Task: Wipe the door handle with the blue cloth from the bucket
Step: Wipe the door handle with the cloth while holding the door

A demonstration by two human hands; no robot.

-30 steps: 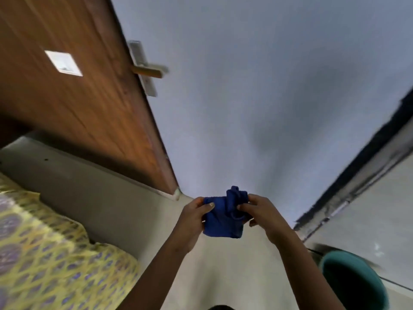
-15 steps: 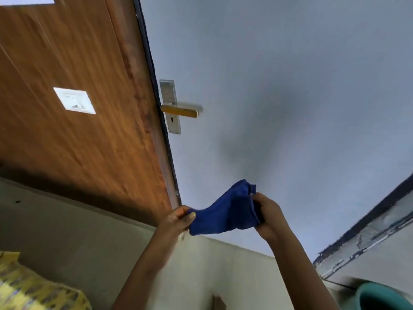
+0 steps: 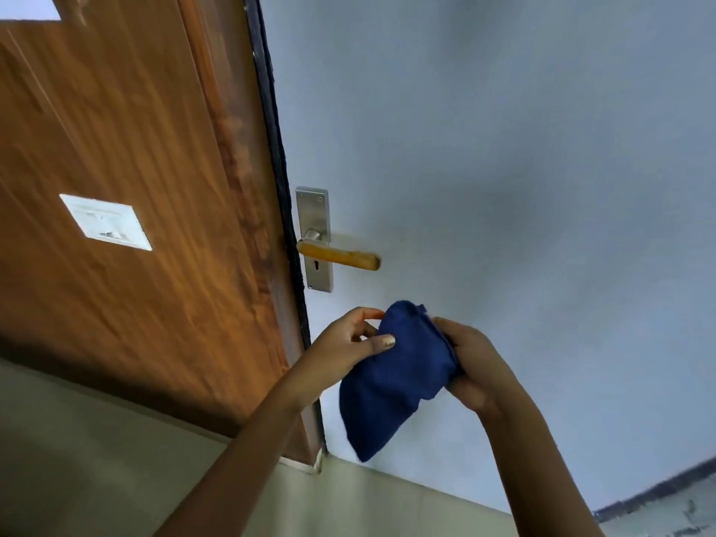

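Note:
The blue cloth (image 3: 395, 377) hangs folded between both hands in front of the pale grey door (image 3: 503, 188). My left hand (image 3: 346, 343) pinches its upper left edge with thumb and fingers. My right hand (image 3: 474, 360) grips its right side. The door handle (image 3: 341, 257), a yellowish lever on a silver backplate (image 3: 315, 226), sits just above the cloth, a short gap from it and untouched. The bucket is out of view.
A brown wooden panel (image 3: 135, 188) with a white switch plate (image 3: 106, 222) stands left of the door's dark edge. Beige floor (image 3: 97, 459) runs along the bottom. A dark skirting strip (image 3: 658, 494) shows at the lower right.
The view has tilted up and closer to the door, so the handle now sits just above my hands. The cloth has been gathered into a folded bundle; the bucket has left the frame.

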